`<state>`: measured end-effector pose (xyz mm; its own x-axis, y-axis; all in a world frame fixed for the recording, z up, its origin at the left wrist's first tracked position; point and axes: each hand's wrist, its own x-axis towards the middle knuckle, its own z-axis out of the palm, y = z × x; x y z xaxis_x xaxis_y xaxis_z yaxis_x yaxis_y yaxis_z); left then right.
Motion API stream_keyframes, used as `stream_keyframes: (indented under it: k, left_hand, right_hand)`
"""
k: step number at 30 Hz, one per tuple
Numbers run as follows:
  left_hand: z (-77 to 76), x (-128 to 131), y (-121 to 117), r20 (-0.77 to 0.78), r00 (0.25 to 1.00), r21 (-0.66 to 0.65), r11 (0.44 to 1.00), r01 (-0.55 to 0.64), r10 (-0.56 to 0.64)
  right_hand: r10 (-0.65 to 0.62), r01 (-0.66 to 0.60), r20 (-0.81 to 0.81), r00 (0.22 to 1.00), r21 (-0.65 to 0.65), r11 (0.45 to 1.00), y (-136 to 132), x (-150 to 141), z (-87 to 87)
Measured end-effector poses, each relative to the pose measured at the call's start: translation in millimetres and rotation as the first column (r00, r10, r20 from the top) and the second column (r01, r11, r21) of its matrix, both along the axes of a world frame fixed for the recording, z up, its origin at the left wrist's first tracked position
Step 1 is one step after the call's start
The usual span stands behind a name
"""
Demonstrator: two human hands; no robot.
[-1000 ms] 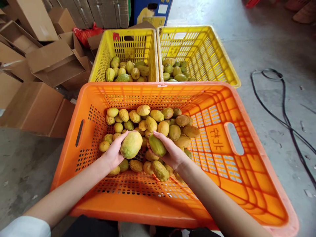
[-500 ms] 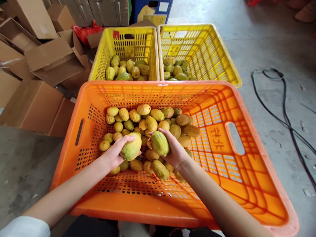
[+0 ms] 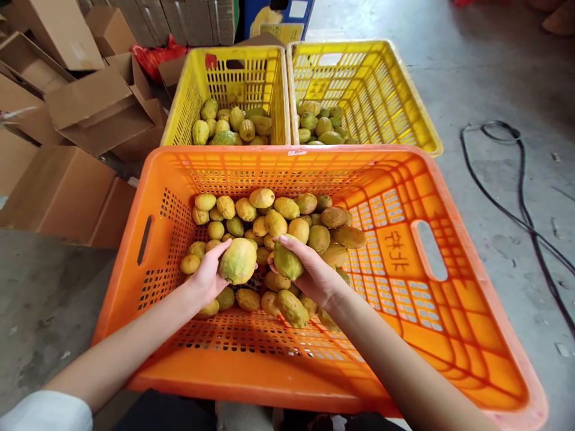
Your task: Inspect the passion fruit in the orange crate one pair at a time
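Observation:
My left hand (image 3: 209, 276) is wrapped around a yellow-green oval fruit (image 3: 238, 261), thumb along its upper left side and fingers mostly hidden beneath. A greener, ribbed oval fruit (image 3: 288, 261) is in my right hand (image 3: 318, 276), with the thumb over its top. The two held fruits are side by side, a small gap apart, above a pile of loose yellow and green fruit (image 3: 292, 309). That pile lies on the bottom of a large orange plastic crate (image 3: 269, 377); its right part holds no fruit.
Two yellow crates, one left (image 3: 179, 96) and one right (image 3: 417, 114), stand behind the orange one, each with some greenish fruit. Opened cardboard boxes (image 3: 63, 185) are heaped at left. A black cable (image 3: 523, 197) snakes over the concrete floor at right.
Both hands have turned the fruits a little in their grip. The left fruit now shows more of its side, and the right one has shifted slightly left, its face turned further into the palm.

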<state>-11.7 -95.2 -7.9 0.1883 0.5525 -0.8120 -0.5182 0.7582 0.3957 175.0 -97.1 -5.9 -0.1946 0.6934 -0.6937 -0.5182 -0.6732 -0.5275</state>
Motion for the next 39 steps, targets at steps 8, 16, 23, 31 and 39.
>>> stream_keyframes:
  k: [8,16,23,31,39]
  left_hand:
    - [6.1,1,-4,-0.054,0.996,0.179,0.98,0.086,-0.078]
    - [7.2,1,-3,-0.089,0.992,0.221,0.97,0.102,-0.085]
    - [1.7,1,-3,-0.074,0.997,0.18,0.983,0.022,-0.009]
    - [7.3,4,-2,-0.121,0.989,0.048,0.995,0.092,-0.086]
    - [3.1,4,-1,-0.102,0.995,0.016,1.0,0.009,-0.007]
  right_hand:
    - [-0.017,0.014,-0.032,0.999,-0.092,0.996,2,-1,-0.2]
    - [0.038,-0.034,0.059,0.997,-0.082,0.996,-1,-2,-2.7]
    - [-0.064,0.08,0.077,0.995,-0.225,0.971,6,-5,1.8]
    - [-0.043,0.04,-0.012,0.999,-0.193,0.98,4,-7,6.7]
    - [-0.031,0.033,0.065,0.997,-0.044,0.998,0,-3,5.6]
